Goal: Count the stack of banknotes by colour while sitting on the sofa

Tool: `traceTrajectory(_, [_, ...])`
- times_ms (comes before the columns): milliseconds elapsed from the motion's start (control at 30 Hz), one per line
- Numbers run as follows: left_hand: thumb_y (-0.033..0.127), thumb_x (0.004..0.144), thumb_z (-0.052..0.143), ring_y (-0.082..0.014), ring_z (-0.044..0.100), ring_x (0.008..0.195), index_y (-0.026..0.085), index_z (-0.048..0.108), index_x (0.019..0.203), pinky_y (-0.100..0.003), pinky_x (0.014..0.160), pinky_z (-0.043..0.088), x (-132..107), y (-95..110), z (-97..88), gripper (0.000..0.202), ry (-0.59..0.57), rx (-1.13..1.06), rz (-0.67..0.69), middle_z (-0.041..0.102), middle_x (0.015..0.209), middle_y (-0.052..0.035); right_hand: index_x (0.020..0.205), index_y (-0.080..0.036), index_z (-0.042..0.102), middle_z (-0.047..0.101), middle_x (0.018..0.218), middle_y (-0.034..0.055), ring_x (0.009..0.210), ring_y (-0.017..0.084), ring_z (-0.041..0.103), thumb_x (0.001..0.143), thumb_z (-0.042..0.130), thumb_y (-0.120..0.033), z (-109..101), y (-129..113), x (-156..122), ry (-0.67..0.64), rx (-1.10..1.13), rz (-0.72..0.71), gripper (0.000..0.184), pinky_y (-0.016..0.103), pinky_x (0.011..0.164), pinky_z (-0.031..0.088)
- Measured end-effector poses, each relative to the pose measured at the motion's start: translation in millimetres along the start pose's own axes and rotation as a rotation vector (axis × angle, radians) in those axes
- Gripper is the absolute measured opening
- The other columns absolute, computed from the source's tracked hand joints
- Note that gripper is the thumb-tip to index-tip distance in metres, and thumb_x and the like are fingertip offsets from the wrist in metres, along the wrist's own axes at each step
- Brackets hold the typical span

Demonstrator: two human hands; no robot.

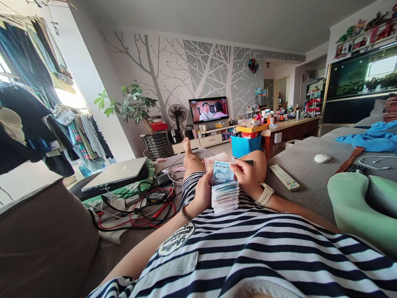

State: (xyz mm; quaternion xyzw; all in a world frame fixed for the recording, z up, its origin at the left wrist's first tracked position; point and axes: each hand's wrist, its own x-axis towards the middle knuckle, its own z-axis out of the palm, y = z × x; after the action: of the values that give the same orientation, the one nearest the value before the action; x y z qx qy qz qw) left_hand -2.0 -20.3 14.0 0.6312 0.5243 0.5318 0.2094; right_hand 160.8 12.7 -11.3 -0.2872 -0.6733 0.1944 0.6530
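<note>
Several banknotes (223,170) are spread above my lap, a blue one in front and a pinkish one marked 20 behind it. Below them hangs a thick stack of folded notes (225,198), fanned in layers. My left hand (202,193) is closed on the notes from the left side. On the right, the thumb and fingers of my right hand (249,179) pinch the blue note's upper corner. A small dark edge shows behind the right hand; I cannot make out what it belongs to.
Left of my legs lie tangled cables (149,203) and a closed laptop (116,174). To the right are a remote control (284,177), a white mouse (322,158) and a green neck pillow (349,198). Beyond my feet stand a television (208,109) and a loaded table (290,124).
</note>
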Motion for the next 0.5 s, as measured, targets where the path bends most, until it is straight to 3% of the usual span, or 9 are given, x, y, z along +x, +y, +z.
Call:
traceTrajectory(167, [0.022, 0.088, 0.037, -0.0181, 0.054, 0.071, 0.016, 0.064, 0.066, -0.027, 0.070, 0.046, 2.3, -6.5, -4.8, 0.035, -0.009, 0.127, 0.036, 0.064, 0.069, -0.0028, 0.070, -0.021, 0.050, 0.047, 0.057, -0.0022, 0.056, 0.014, 0.044, 0.095, 0.051, -0.048, -0.6, -8.5, -3.7, -0.029, 0.023, -0.070, 0.037, 0.026, 0.054, 0.034])
traceTrajectory(300, [0.019, 0.086, 0.039, -0.0185, 0.055, 0.073, 0.016, 0.067, 0.070, -0.027, 0.074, 0.047, 2.0, -8.1, -4.3, 0.033, -0.031, 0.140, 0.085, 0.065, 0.069, -0.0030, 0.071, -0.020, 0.052, 0.043, 0.057, -0.0028, 0.055, 0.013, 0.040, 0.096, 0.050, -0.049, -1.0, -11.7, -5.4, -0.036, 0.007, -0.095, 0.038, 0.027, 0.054, 0.030])
traceTrajectory(500, [0.018, 0.085, 0.038, -0.0187, 0.056, 0.076, 0.016, 0.067, 0.071, -0.028, 0.078, 0.048, 2.6, -12.5, -3.3, 0.031, -0.037, 0.139, 0.105, 0.065, 0.071, -0.0029, 0.077, -0.020, 0.055, 0.050, 0.062, -0.0011, 0.059, 0.014, 0.045, 0.096, 0.049, -0.049, -0.6, -14.2, -5.6, -0.037, 0.018, -0.097, 0.036, 0.026, 0.056, 0.034])
